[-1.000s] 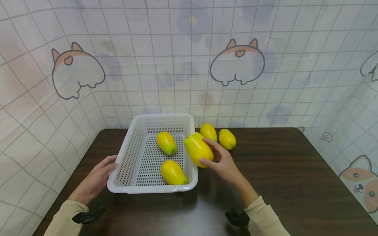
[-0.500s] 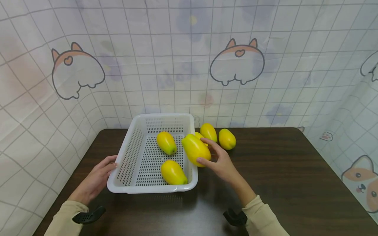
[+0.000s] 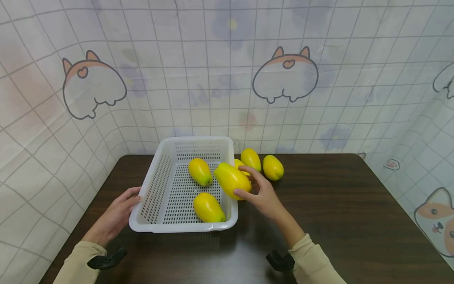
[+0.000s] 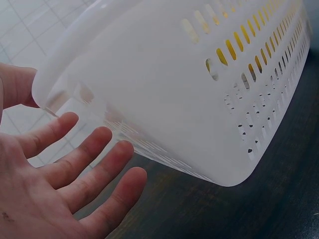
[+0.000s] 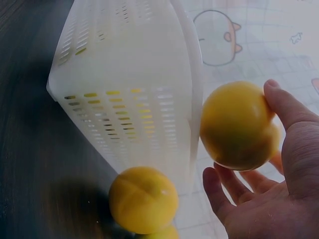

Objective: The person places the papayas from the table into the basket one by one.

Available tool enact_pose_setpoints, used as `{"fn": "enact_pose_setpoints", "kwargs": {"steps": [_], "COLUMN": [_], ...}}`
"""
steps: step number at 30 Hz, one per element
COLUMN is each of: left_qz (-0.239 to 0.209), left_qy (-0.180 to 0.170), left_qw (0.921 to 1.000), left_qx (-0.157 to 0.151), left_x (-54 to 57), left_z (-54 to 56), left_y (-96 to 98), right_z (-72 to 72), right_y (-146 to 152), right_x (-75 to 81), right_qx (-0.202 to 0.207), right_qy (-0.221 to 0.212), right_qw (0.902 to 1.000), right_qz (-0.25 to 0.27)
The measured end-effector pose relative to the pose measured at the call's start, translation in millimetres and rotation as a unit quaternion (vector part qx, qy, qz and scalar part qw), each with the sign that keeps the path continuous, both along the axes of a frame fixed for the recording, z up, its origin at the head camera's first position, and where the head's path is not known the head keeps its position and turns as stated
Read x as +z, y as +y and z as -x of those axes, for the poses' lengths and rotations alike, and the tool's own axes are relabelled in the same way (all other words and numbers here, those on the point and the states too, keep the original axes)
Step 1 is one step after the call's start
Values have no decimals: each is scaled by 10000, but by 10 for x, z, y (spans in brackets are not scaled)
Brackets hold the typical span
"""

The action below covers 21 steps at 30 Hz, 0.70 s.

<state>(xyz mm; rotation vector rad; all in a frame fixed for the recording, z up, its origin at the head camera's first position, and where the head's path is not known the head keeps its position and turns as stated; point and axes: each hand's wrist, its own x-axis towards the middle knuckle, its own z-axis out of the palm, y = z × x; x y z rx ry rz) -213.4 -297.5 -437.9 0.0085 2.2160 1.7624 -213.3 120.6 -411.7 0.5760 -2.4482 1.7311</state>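
My right hand point(image 3: 260, 193) holds a yellow papaya point(image 3: 231, 180) between thumb and fingers, above the right rim of a white perforated plastic basket point(image 3: 182, 227). In the right wrist view, the held papaya point(image 5: 239, 124) overlaps the basket's rim, with the thumb on one side and fingers beneath. At the basket's left rim, my left hand point(image 3: 118, 213) grips the edge. The left wrist view shows its thumb at the rim and the other fingers spread beside the outer wall. Inside the basket lie two papayas, one toward the back point(image 3: 200, 172) and one near the front right corner point(image 3: 208, 208).
On the dark wooden table point(image 3: 337, 209), more papayas sit right of the basket, including one at the back point(image 3: 250, 159) and one farther right point(image 3: 273, 167). Others there are partly hidden by my right hand and its papaya. A patterned curtain point(image 3: 213, 79) hangs behind the table.
My right hand has moved slightly left with its papaya, which now reaches farther over the basket's right rim and lies more level. The left hand and basket stay in place.
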Motion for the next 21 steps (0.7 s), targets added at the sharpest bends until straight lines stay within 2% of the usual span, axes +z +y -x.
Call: {"fn": "enact_pose_setpoints", "kwargs": {"steps": [10,21], "left_qz": [-55,-105], "left_qy": [-33,10], "left_qw": [10000,9999], "left_qx": [-10,-22], "left_x": [7,-5], "left_z": [-5,1], "left_y": [0,-5], "right_z": [12,26], "right_y": [-25,-52], "right_x": [-14,-23], "right_qx": [-108,43], "right_qy": [-122,-32], "right_qw": [9999,10000], "right_qz": [-22,56]}}
